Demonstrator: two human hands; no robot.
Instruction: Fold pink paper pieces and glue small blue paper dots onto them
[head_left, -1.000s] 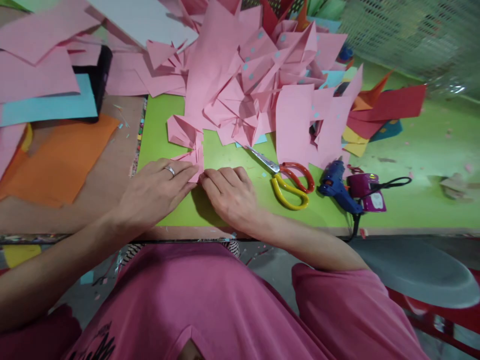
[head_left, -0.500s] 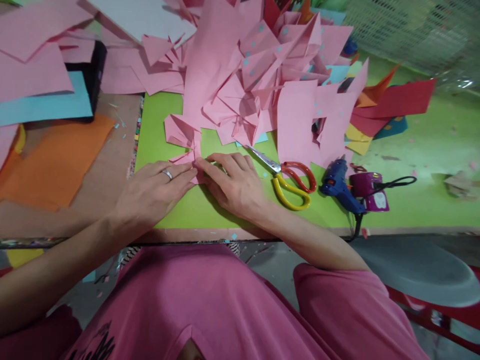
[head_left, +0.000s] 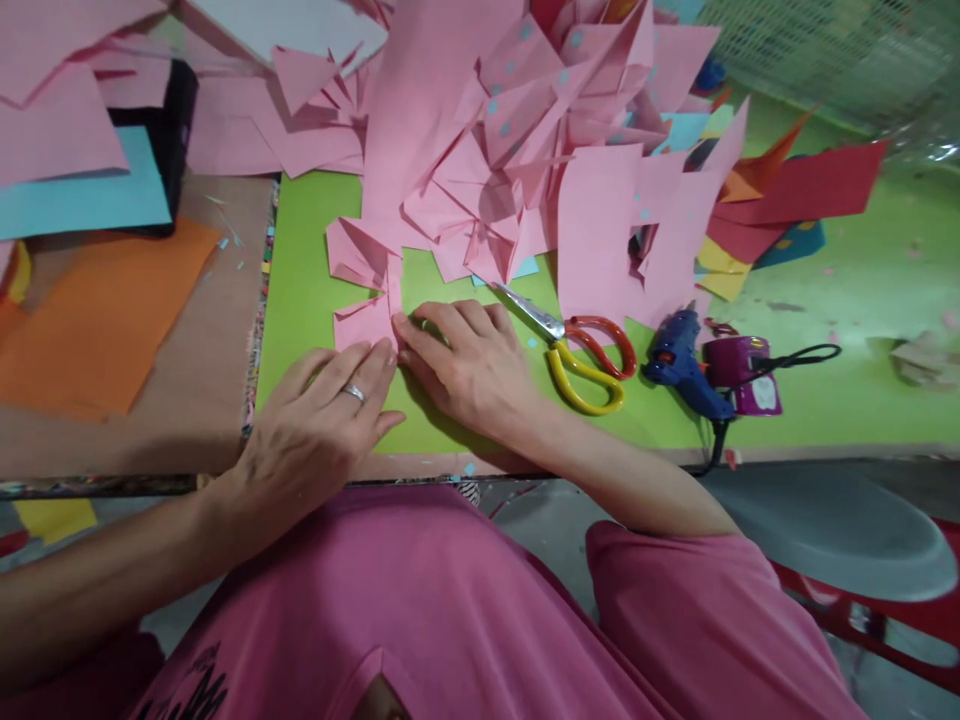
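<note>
A folded piece of pink paper (head_left: 365,322) lies on the green table top, with pleats fanning out on its left side and a narrow strip along its right edge. My left hand (head_left: 322,420), a ring on one finger, rests over its lower end with fingers stretched flat and the thumb apart. My right hand (head_left: 469,365) is curled at the paper's right edge, index fingertip and thumb closed against it. Just right of that hand lie scissors (head_left: 555,330) with one red and one yellow handle. The paper's lower end is hidden under my left fingers.
Pink paper pieces (head_left: 420,100) pile up at the back. A blue glue gun (head_left: 682,365) lies beside a purple object (head_left: 739,365) with a black cord. Orange paper (head_left: 112,320) lies left, red paper (head_left: 802,190) right. A grey stool (head_left: 832,530) stands below the table edge.
My left hand has slid down and slightly right, and its thumb is now spread, uncovering more of the folded paper. My right hand has barely moved.
</note>
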